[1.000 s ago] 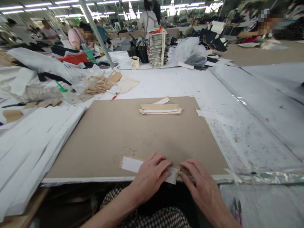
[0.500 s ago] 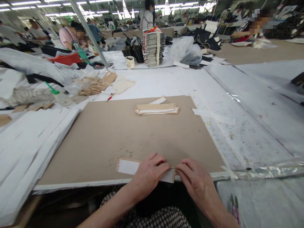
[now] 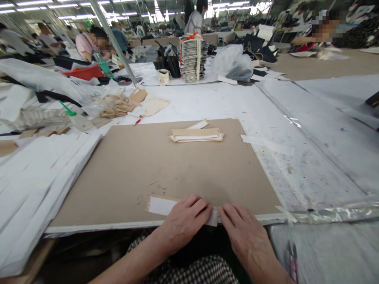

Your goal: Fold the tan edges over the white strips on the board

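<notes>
At the near edge of the brown board (image 3: 189,169) lies a strip with a white face and tan fabric edges (image 3: 162,206). My left hand (image 3: 187,219) covers its middle, fingers bent and pressed together on it. The fingers of my right hand (image 3: 243,232) are close together and touch the tan edge at the strip's right end, which sticks out a little over the board's front edge. My right thumb is hidden. Farther back on the board, a small pile of similar tan and white strips (image 3: 196,136) lies flat, with one strip slanting out behind.
White sheets (image 3: 44,189) are stacked at the left. Beyond them are a green-tipped bottle (image 3: 75,118) and tan fabric pieces (image 3: 121,105). A tied stack (image 3: 194,59) and a plastic bag (image 3: 233,63) stand at the back. Small snips (image 3: 292,260) lie at lower right.
My right fingers have gone from a pinch at the strip's right end to lying flatter over its edge. My left hand has shifted slightly down on the strip.
</notes>
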A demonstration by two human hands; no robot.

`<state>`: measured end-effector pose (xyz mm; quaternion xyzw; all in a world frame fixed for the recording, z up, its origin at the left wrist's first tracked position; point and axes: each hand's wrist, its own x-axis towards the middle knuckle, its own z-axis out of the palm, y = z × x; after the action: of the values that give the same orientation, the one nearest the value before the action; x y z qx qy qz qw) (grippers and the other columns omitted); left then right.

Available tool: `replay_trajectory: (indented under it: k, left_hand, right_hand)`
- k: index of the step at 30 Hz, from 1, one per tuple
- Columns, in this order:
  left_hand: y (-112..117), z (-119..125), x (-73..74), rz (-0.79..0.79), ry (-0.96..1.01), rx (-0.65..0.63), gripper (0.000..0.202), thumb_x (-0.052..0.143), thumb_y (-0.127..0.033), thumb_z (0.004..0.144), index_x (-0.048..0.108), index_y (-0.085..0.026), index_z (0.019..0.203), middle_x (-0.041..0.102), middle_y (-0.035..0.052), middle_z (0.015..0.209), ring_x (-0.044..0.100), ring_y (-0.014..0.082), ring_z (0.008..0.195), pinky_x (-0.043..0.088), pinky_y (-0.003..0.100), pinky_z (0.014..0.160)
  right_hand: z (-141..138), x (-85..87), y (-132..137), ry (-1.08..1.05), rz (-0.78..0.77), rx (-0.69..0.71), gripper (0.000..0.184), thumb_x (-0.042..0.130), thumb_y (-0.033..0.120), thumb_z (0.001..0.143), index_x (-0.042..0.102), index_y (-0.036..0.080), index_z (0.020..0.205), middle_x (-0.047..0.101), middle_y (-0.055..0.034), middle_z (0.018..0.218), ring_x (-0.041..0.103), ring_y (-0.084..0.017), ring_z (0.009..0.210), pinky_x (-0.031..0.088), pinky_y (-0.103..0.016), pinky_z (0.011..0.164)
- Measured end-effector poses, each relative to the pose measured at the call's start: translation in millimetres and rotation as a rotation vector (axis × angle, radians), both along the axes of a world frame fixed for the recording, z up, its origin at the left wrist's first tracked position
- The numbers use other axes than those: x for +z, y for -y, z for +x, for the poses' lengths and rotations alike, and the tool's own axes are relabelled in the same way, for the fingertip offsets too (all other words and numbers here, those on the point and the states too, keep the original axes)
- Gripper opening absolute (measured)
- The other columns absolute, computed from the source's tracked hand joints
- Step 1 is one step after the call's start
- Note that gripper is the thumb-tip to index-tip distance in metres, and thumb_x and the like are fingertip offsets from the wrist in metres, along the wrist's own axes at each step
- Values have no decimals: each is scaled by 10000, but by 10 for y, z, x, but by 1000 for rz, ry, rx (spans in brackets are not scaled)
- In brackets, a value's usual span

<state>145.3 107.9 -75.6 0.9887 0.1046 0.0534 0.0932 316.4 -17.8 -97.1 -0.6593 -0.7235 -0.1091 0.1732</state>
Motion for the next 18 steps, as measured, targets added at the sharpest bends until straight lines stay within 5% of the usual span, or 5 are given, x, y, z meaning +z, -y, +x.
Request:
replay_trajectory:
  k: [10,13,18]
  left_hand:
    - [-157,-395,88,-8,42,142,220,418,-179,986,596,-163,1115,607,83,1056,518,220,957,511,354,849]
    - [-65,-318,111,-42,66,248,208,410,-158,982,611,-175,1031,602,75,1046,526,215,943,509,357,837]
    - [169,-66,40,-36,56,210,256,456,-196,976,548,-159,1213,594,81,1092,523,226,997,500,383,887]
  right_hand:
    - [-107,-123,141,-48,42,-91,465,471,18,761,574,170,1188,656,-58,1137,554,-261,1023,409,-412,875]
    - [-123,-155,151,-70,38,-106,470,474,32,771,571,177,1207,654,-57,1142,556,-265,1020,415,-421,876]
    - [-80,-178,184,-16,35,-69,469,440,24,804,571,179,1227,659,-78,1134,565,-269,1018,417,-430,877]
